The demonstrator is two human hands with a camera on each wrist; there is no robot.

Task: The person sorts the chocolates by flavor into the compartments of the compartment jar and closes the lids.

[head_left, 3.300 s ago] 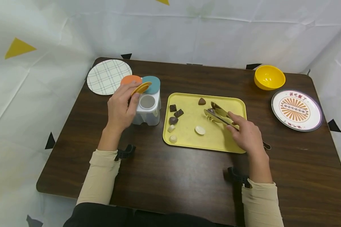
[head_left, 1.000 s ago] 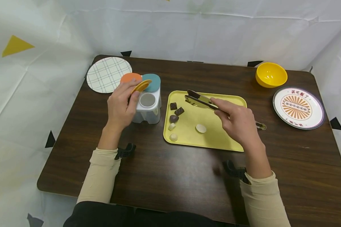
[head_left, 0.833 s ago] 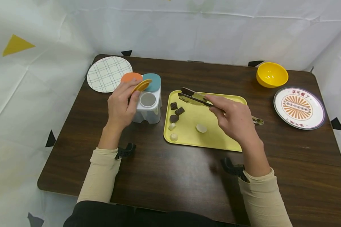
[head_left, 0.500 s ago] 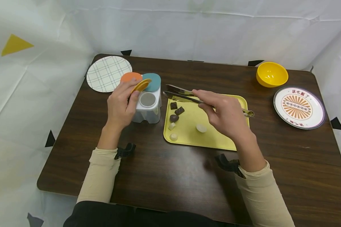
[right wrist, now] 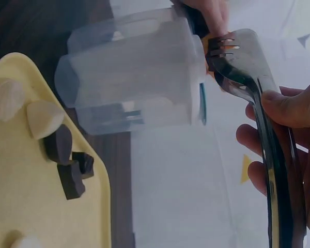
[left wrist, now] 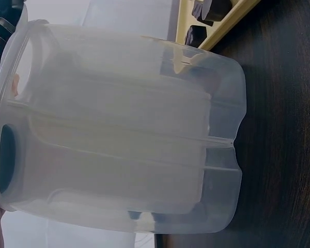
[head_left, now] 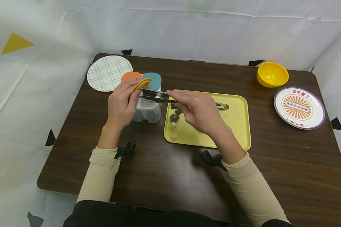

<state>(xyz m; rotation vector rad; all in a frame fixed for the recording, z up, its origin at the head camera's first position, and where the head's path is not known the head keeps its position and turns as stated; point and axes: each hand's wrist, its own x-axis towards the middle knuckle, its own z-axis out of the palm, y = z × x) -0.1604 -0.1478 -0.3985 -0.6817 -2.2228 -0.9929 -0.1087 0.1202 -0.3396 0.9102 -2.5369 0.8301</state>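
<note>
My left hand [head_left: 120, 102] pinches a round yellow lid [head_left: 142, 84], tilted up over the clear lidded container [head_left: 148, 114]. The container also has an orange lid [head_left: 131, 76] and a teal lid [head_left: 154, 79]. My right hand [head_left: 197, 111] holds metal serving tongs [right wrist: 279, 175], their tips over the container's uncovered round opening. I cannot tell whether a chocolate sits between the tips. On the yellow tray [head_left: 236, 121], dark chocolates [right wrist: 58, 143] and white ones [right wrist: 45, 119] lie along the left side. My right hand and forearm hide the tray's middle.
A white grid-patterned round plate [head_left: 109, 74] is at the back left, beside the container. At the back right stand a yellow bowl [head_left: 272, 75] and a white patterned plate [head_left: 299, 108]. The brown table [head_left: 164, 170] ends at a white sheet behind.
The tongs have lifted from around a dark chocolate on the tray and travelled left with my right hand to the container. My left hand and the yellow lid have stayed put.
</note>
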